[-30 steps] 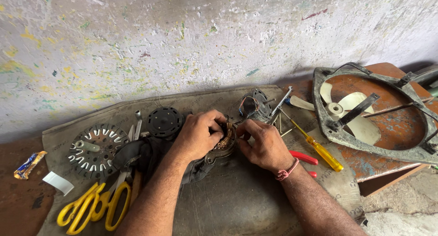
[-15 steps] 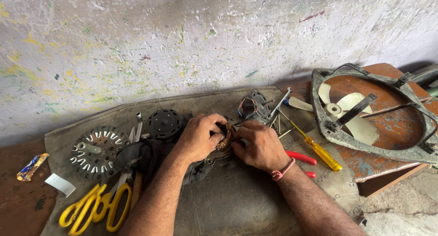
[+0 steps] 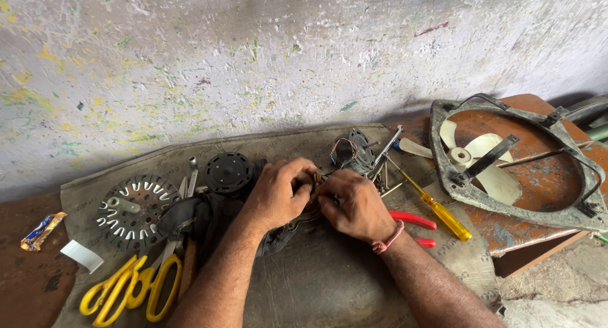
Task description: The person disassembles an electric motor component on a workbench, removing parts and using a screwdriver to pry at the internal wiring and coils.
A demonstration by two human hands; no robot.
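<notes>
Your left hand (image 3: 277, 196) and right hand (image 3: 356, 204) meet on the grey mat (image 3: 316, 290), fingers curled tight around a small copper-wound motor coil (image 3: 315, 187) pinched between them. Left of the coil lie a black round motor cover (image 3: 228, 172), a slotted metal disc (image 3: 131, 211) and yellow scissors (image 3: 136, 289). Right of it lie a yellow-handled screwdriver (image 3: 440, 211), red pliers (image 3: 413, 220) and a fan frame (image 3: 513, 166).

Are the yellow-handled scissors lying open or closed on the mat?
Closed, it seems: the yellow-handled scissors lie flat on the mat, their two loops close together. The blades, under other tools, are hard to see.
</notes>
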